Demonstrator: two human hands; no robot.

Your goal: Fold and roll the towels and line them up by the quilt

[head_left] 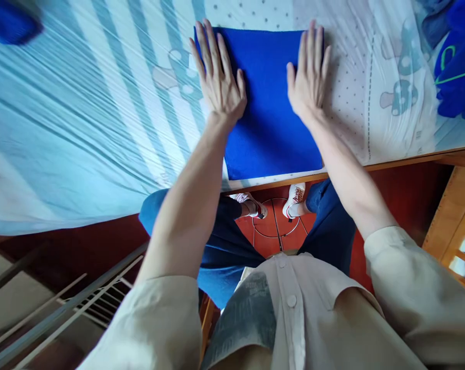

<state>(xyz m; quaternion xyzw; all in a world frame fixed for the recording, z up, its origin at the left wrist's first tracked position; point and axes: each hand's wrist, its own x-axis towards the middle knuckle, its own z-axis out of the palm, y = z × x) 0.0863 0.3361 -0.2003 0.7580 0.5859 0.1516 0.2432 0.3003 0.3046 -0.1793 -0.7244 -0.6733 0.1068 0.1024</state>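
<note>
A flat blue cloth (271, 123), roughly rectangular, lies spread on the patterned bed sheet (120, 118). On its upper left part rests my left hand (220, 77), palm down with fingers spread. My right hand (309, 77) lies palm down along the upper right edge, its thumb apart from the fingers. Both sets of fingertips reach close to the cloth's far edge. The cloth's lower edge is near the wooden bed edge, and the surface looks smooth. Neither hand grips anything.
Blue fabric with a green line (456, 77) lies bunched at the right. Another blue item (11, 20) sits at the far left corner. Below the wooden bed edge (421, 155) are a white metal rack (101, 298) at left and a wooden frame (452, 221) at right.
</note>
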